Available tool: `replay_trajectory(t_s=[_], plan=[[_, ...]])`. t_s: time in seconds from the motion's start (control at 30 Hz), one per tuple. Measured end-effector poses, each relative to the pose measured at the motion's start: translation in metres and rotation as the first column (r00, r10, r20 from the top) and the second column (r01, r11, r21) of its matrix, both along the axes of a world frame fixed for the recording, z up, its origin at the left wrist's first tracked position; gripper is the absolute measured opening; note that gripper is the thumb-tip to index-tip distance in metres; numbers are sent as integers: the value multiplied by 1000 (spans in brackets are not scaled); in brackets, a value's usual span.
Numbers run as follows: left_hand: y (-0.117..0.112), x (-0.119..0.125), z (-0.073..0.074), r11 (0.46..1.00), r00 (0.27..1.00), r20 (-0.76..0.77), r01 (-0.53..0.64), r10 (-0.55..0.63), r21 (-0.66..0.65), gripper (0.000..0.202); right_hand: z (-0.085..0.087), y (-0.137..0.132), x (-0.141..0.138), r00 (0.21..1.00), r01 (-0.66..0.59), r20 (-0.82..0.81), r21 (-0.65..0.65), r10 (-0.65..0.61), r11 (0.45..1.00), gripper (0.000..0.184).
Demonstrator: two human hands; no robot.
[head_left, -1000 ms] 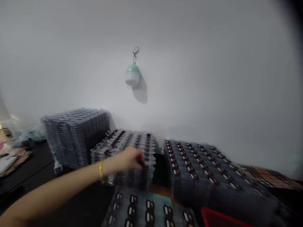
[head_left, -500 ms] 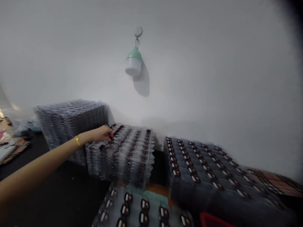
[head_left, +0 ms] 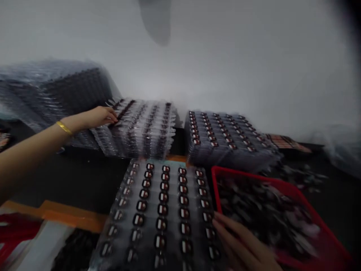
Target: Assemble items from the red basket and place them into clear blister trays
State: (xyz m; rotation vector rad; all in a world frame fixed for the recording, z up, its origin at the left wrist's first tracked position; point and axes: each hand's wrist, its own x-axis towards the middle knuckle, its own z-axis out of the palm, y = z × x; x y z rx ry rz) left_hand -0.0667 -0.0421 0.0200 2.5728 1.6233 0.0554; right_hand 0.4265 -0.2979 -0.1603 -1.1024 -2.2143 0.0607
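My left hand (head_left: pixel 100 116), with a gold bangle on its wrist, reaches to the near left corner of a middle stack of clear plastic trays (head_left: pixel 143 126); its fingers are pressed together on the top tray's edge. My right hand (head_left: pixel 244 244) lies low at the right, fingers stretched flat on the right edge of the nearest tray (head_left: pixel 160 214), which holds rows of small dark red-and-white parts. A red bin (head_left: pixel 282 222) full of loose small parts sits just right of that hand.
A taller stack of trays (head_left: pixel 56 94) stands at the far left and a wide filled stack (head_left: pixel 225 137) at the right. Loose parts (head_left: pixel 296 175) lie on the dark table behind the bin. An orange strip (head_left: pixel 64 216) runs along the near left. A white wall rises behind.
The view has tilted down, so the hanging lamp has left the picture and the red bin and my right hand have come into view. My left hand has shifted to the middle stack's left corner.
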Motion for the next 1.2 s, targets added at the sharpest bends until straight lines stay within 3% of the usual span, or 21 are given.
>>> replay_trajectory(t_s=[0.1,0.2,0.23,0.27,0.33,0.37,0.43,0.5,0.57,0.73,0.93,1.07,1.2], plan=[[-34,18,10,972,999,-4,-49,52,228,52,14,-5,-4,999,18,27,5,-18,1000,40],[-103,56,-4,894,979,193,-148,70,424,58,27,-7,-10,998,58,10,85,-59,995,38],[-130,70,-16,948,976,215,-43,-28,315,52,30,-7,-12,997,76,-3,104,-76,992,37],[-157,83,-31,981,956,239,146,-173,125,43,32,-8,-13,996,94,-18,115,-92,989,34],[-204,105,-66,910,896,299,384,-327,-157,27,33,-8,-13,991,127,-53,123,-121,984,30],[-223,112,-84,892,910,262,383,-321,-238,24,33,-7,-12,987,152,-74,124,-143,981,28],[-244,121,-112,916,945,190,310,-267,-255,23,30,-3,-6,971,228,-99,113,-217,967,23],[-249,123,-130,951,973,120,218,-196,-220,25,26,2,4,949,309,-100,89,-300,947,19],[-244,122,-136,963,986,74,163,-150,-215,25,21,7,17,934,352,-88,70,-346,933,20],[-236,129,-135,960,991,-6,130,-136,-248,22,13,8,43,905,418,-97,20,-414,908,23],[-248,168,-131,911,946,68,322,-316,-258,27,4,-1,50,881,459,-108,-39,-460,888,25],[-252,193,-135,900,958,-70,235,-279,-368,25,-1,2,59,849,516,-76,-84,-522,852,26],[-252,202,-144,894,962,-150,145,-228,-424,31,-2,12,74,845,527,18,-187,-534,829,24]])
